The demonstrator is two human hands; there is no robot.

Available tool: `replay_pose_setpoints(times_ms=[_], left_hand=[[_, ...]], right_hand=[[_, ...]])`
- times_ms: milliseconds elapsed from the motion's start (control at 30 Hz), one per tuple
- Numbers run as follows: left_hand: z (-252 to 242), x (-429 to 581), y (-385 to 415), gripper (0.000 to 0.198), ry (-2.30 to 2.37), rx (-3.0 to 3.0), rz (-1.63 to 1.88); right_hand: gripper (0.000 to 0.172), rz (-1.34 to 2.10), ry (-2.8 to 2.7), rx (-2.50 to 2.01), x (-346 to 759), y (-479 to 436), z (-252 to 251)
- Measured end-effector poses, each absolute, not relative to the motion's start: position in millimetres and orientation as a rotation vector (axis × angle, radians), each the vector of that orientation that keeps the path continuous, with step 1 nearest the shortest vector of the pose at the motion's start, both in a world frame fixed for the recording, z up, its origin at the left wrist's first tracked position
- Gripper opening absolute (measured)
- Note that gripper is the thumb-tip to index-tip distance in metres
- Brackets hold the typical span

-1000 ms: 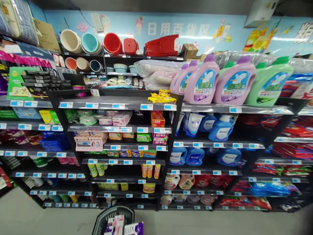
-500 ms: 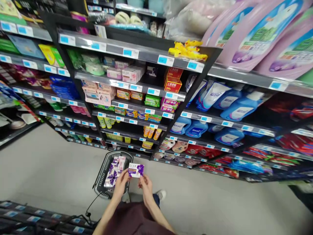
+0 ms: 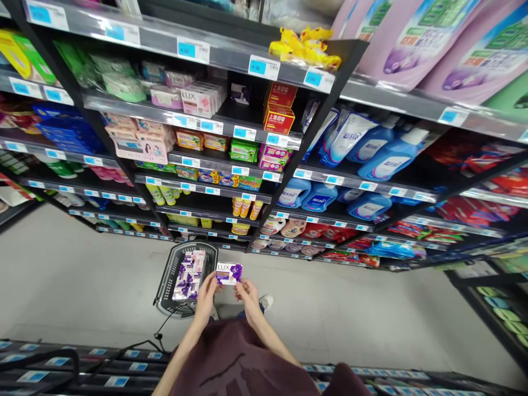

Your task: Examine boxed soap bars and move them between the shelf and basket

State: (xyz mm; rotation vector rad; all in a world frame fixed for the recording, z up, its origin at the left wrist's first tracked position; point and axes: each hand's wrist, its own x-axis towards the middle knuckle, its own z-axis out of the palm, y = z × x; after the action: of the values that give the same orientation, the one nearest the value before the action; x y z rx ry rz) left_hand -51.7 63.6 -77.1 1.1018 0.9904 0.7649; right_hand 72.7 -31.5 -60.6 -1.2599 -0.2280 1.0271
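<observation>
both hands are busy with one small white and purple box (image 3: pixel 229 273), its printed face turned up and reading "lux". the left hand (image 3: pixel 208 287) pinches the box's left edge, and the right hand (image 3: pixel 247 290) has its fingers at the lower right corner. the box is held in the air over the floor (image 3: pixel 330 297), in front of a dark maroon shirt (image 3: pixel 243 357). below the right hand, a white shoe (image 3: pixel 267 301) shows on the floor.

just left of the hands, a dark basket (image 3: pixel 166 272) stands on the floor; seen from above, the left hand overlaps its right edge. inside lie several boxes (image 3: pixel 190 278) in white, purple and pink, filling the middle between the basket's side walls.

beyond the basket rise the store shelves. on the second shelf (image 3: pixel 247 114) from the top, a row of pale lux boxes (image 3: pixel 202 103) sits by the front edge, left of the middle, and red boxes (image 3: pixel 279 118) stand near the right end. above them, yellow packets (image 3: pixel 305 48) lie at the right front corner of the top shelf (image 3: pixel 160 41). farther right are blue bottles (image 3: pixel 388 162), with big purple jugs (image 3: pixel 416 47) above them.
</observation>
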Motion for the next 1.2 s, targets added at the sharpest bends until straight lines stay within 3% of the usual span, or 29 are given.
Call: replay_pose_setpoints(times_ms=[1200], left_hand=[[-75.6, -63.5, 77.9, 0.057, 1.058, 1.133, 0.796]], right_hand=[[0.052, 1.088, -0.163, -1.255, 57.2, -14.3, -68.6]])
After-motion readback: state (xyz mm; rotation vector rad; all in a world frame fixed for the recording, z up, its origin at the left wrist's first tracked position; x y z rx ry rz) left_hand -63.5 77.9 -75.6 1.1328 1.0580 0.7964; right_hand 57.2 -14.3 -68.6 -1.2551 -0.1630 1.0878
